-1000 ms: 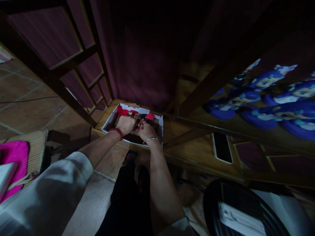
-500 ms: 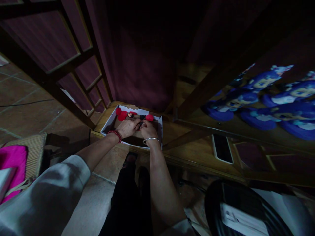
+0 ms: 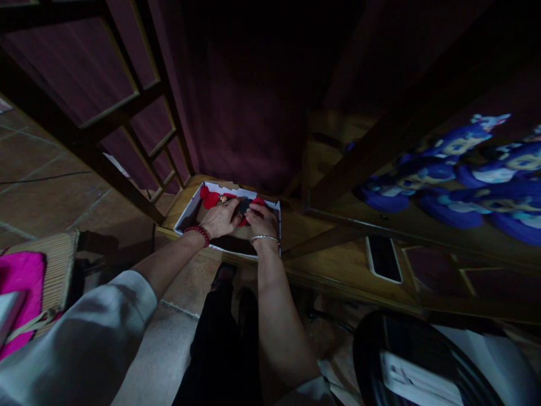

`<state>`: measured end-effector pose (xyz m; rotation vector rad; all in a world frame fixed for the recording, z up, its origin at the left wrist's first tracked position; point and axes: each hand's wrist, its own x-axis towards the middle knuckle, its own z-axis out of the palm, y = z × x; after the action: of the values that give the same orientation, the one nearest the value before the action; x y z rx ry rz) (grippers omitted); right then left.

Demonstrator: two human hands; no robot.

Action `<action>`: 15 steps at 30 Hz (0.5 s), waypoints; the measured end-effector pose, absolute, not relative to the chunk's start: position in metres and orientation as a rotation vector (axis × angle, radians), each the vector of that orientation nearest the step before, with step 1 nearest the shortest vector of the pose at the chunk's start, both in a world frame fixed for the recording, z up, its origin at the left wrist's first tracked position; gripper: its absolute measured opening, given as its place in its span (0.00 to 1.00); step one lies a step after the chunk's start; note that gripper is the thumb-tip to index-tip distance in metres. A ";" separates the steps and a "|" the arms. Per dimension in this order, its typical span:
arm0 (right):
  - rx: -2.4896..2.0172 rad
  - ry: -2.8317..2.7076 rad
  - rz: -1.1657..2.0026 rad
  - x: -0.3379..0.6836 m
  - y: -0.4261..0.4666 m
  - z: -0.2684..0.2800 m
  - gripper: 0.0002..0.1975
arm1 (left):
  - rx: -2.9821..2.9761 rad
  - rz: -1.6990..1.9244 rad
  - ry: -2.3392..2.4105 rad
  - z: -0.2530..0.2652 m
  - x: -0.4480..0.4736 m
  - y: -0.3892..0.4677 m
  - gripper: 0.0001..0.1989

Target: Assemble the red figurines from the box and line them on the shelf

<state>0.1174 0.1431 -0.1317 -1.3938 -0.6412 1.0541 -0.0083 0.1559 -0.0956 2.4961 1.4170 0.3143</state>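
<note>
On a dim wooden shelf (image 3: 327, 255), center frame, a red figure (image 3: 210, 199) lies in a white box (image 3: 189, 208); beside it, the left hand (image 3: 221, 219) and right hand (image 3: 264, 221) curl over a dark piece (image 3: 244, 206), grip unclear, work seemingly unfinished.

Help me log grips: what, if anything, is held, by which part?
Cannot tell: the left hand and right hand are at a dark item in the box, any grip hidden.

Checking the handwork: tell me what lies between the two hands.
In the head view, a dark item and a red patch show between the left hand and right hand.
</note>
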 end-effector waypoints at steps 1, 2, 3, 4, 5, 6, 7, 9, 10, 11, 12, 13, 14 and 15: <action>-1.401 -0.636 1.047 0.117 0.143 -0.130 0.11 | 2.478 0.318 1.416 -0.095 -0.008 0.156 0.24; -1.413 -0.635 1.045 0.117 0.142 -0.129 0.11 | 2.464 0.321 1.415 -0.095 -0.009 0.157 0.24; -1.422 -0.637 1.044 0.117 0.142 -0.128 0.11 | 2.454 0.325 1.415 -0.094 -0.009 0.157 0.24; -1.424 -0.642 1.037 0.116 0.142 -0.127 0.11 | 2.449 0.331 1.412 -0.093 -0.009 0.157 0.25; -1.427 -0.646 1.033 0.116 0.142 -0.125 0.11 | 2.448 0.341 1.409 -0.093 -0.009 0.157 0.25; -1.431 -0.651 1.031 0.116 0.142 -0.124 0.11 | 2.449 0.350 1.404 -0.093 -0.008 0.157 0.26; -1.438 -0.657 1.025 0.116 0.142 -0.123 0.11 | 2.450 0.360 1.402 -0.092 -0.008 0.157 0.26; -1.449 -0.672 0.997 0.115 0.142 -0.123 0.11 | 2.452 0.382 1.397 -0.092 -0.008 0.156 0.27; -1.450 -0.676 0.977 0.115 0.142 -0.123 0.11 | 2.454 0.393 1.393 -0.093 -0.008 0.156 0.27; -1.449 -0.678 0.954 0.115 0.143 -0.124 0.12 | 2.456 0.403 1.389 -0.093 -0.008 0.156 0.27; -1.448 -0.685 0.932 0.115 0.143 -0.126 0.13 | 2.456 0.409 1.385 -0.094 -0.008 0.156 0.27; -1.450 -0.697 0.914 0.116 0.144 -0.128 0.14 | 2.453 0.411 1.383 -0.095 -0.008 0.157 0.27; -1.454 -0.718 0.898 0.118 0.145 -0.131 0.16 | 2.445 0.408 1.385 -0.096 -0.009 0.158 0.26; -1.458 -0.741 0.886 0.120 0.146 -0.135 0.17 | 2.434 0.397 1.391 -0.098 -0.009 0.160 0.26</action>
<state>0.1195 0.1460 -0.1345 -1.4583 -0.7409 0.8857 -0.0092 0.1603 -0.0976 2.4343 1.3912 0.3974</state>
